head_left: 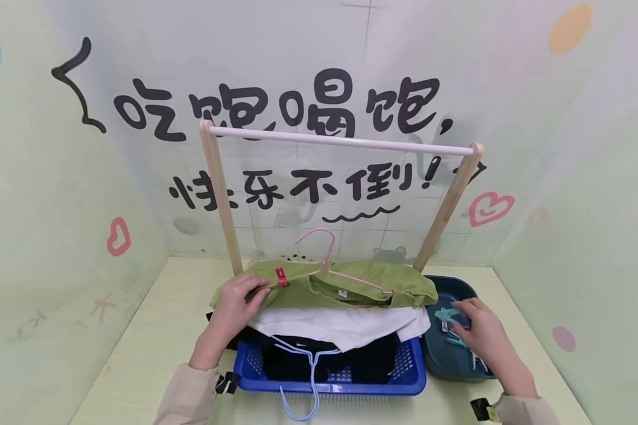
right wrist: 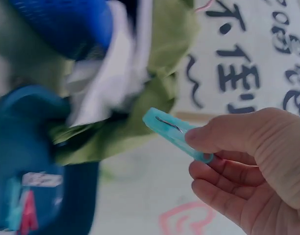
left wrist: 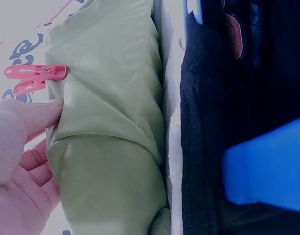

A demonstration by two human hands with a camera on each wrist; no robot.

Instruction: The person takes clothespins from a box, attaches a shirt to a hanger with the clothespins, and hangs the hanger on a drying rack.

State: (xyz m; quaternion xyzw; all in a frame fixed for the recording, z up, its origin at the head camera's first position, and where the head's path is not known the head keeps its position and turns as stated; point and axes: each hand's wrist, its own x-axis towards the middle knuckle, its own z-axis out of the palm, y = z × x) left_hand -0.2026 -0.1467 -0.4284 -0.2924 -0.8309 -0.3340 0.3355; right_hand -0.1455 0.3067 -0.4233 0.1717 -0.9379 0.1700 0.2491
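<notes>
My left hand [head_left: 236,304] pinches the top edge of a green shirt [left wrist: 106,107], thumb in front and fingers behind. Just beside the thumb, a red clothespin [left wrist: 37,73] is clipped on that edge. A pink hanger [head_left: 326,254] sits in the shirt's neck, its hook pointing up. Over on the right, my right hand [head_left: 484,330] holds a teal clothespin [right wrist: 174,132] between thumb and fingers, above a dark teal basin [head_left: 441,360]. More clothespins [right wrist: 28,213] lie in the basin. The green shirt lies over a white garment [head_left: 340,324].
A blue basket [head_left: 372,388] with black clothing [head_left: 369,360] stands in front, with a light blue hanger [head_left: 313,378] hanging over its near rim. Behind the shirt rises a rack with wooden posts [head_left: 223,200] and a white bar [head_left: 340,140]. Printed walls enclose the table [head_left: 154,330].
</notes>
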